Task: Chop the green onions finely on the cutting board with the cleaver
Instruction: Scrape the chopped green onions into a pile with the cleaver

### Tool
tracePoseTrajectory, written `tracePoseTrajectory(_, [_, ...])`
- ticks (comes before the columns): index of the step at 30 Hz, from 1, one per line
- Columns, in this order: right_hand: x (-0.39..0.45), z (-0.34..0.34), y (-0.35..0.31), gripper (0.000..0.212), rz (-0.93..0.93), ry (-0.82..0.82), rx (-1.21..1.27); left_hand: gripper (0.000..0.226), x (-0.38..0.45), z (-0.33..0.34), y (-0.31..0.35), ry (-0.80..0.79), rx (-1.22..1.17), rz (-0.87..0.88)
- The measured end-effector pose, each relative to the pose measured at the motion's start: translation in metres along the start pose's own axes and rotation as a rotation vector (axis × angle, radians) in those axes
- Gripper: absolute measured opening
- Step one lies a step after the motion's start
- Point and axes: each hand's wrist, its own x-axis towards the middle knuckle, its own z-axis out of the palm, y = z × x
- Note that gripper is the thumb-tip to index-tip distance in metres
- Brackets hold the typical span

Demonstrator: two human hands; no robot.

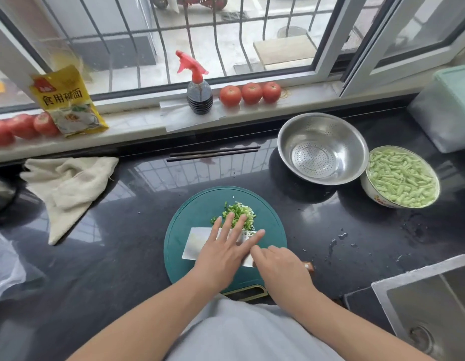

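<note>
Both bare forearms reach forward from the near edge and converge at centre. The left hand (227, 246) lies flat, fingers straight and spread. The right hand (282, 267) is curled in a grip, knuckles up.

Green onions (239, 214) on board (197, 207), seemingly behind cleaver (200, 243).

Cleaver (200, 243) handle hidden under right hand (280, 267).

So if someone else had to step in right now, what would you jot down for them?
Left hand: open, fingers straight, lying on the flat of the cleaver.
Right hand: grips the cleaver's handle.
The cleaver lies across the board, with the onions in a small pile beyond it.
Done: onions are cut into small bits.
Left: probably chop the pile finer; some longer bits show.
</note>
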Motion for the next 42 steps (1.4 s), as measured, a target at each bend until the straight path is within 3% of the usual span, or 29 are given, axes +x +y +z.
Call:
tracePoseTrajectory(11, [-0.035,-0.009,0.035,0.051,0.213,-0.065,0.137,0.106,0.003,0.017,-0.041,-0.180,0.125,-0.122])
tracePoseTrajectory(14, [-0.046,-0.009,0.047,0.030,0.291,-0.096,0.192,0.104,0.008,0.012,-0.045,-0.202,0.104,-0.142])
tracePoseTrajectory(16, [-0.056,-0.010,0.058,0.035,0.358,-0.162,0.326,0.099,0.009,0.009,-0.049,-0.184,-0.001,-0.188])
tracePoseTrajectory(18, [-0.062,-0.009,0.066,0.040,0.443,-0.168,0.486,0.087,0.007,0.006,-0.052,-0.108,-0.400,-0.276])
tracePoseTrajectory(22, [-0.046,-0.009,0.052,0.013,0.619,-0.222,0.982,0.075,0.003,-0.009,-0.034,-0.023,-1.664,-0.718])
tracePoseTrajectory(23, [-0.037,-0.011,0.045,0.010,0.652,-0.238,1.100,0.076,0.001,-0.011,-0.027,-0.031,-1.760,-0.733])
tracePoseTrajectory(24, [-0.029,-0.013,0.037,0.013,0.689,-0.248,1.209,0.080,-0.005,-0.014,-0.021,-0.037,-1.689,-0.691])
tracePoseTrajectory(25, [-0.021,-0.014,0.030,0.014,0.738,-0.255,1.315,0.085,-0.010,-0.016,-0.016,-0.027,-1.447,-0.587])
tracePoseTrajectory(27, [-0.006,-0.018,0.018,0.009,0.852,-0.276,1.543,0.094,-0.021,-0.005,-0.006,0.063,-0.684,-0.252])
tracePoseTrajectory(29, [0.005,-0.024,0.007,0.004,0.946,-0.288,1.745,0.101,-0.032,0.007,0.008,0.124,-0.187,-0.050])
tracePoseTrajectory(35, [0.017,-0.031,-0.003,0.008,1.027,-0.252,1.929,0.097,-0.031,0.015,0.007,0.210,0.096,-0.048])
tracePoseTrajectory(40, [0.008,-0.029,0.005,0.006,1.102,-0.162,1.976,0.083,-0.032,0.015,0.006,0.044,0.076,-0.157])
tracePoseTrajectory(42, [0.006,-0.028,0.008,0.007,1.109,-0.120,1.924,0.083,-0.022,0.010,0.002,-0.025,-0.102,-0.286])
